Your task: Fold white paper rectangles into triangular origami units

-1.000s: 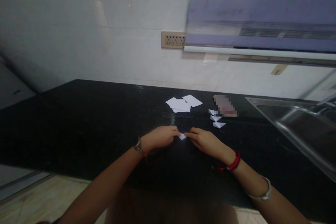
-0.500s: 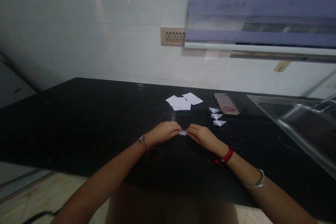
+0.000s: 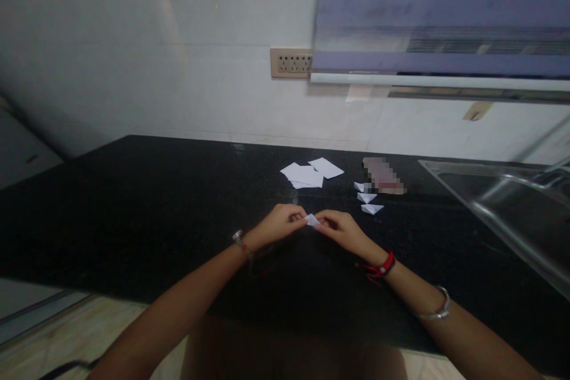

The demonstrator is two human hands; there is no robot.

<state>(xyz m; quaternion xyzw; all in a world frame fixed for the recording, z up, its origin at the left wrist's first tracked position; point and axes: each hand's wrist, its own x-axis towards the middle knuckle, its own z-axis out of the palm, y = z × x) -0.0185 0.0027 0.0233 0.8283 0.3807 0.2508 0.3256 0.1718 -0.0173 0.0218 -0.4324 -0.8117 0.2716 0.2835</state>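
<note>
A small folded piece of white paper is pinched between my two hands over the dark countertop. My left hand grips its left corner with thumb and fingers. On the other side, my right hand holds the right corner the same way. Beyond my hands lie several flat white paper sheets, partly overlapping. To the right, three folded paper pieces rest in a column, pointed at their ends.
A blurred-out flat pinkish object lies behind the folded pieces. At the right a metal sink is set into the black countertop. A power socket and a purple striped blind are on the wall.
The folded paper has tilted up between my fingers, showing more of its pointed face. Both hands stay in nearly the same place, with the wrists slightly turned.
</note>
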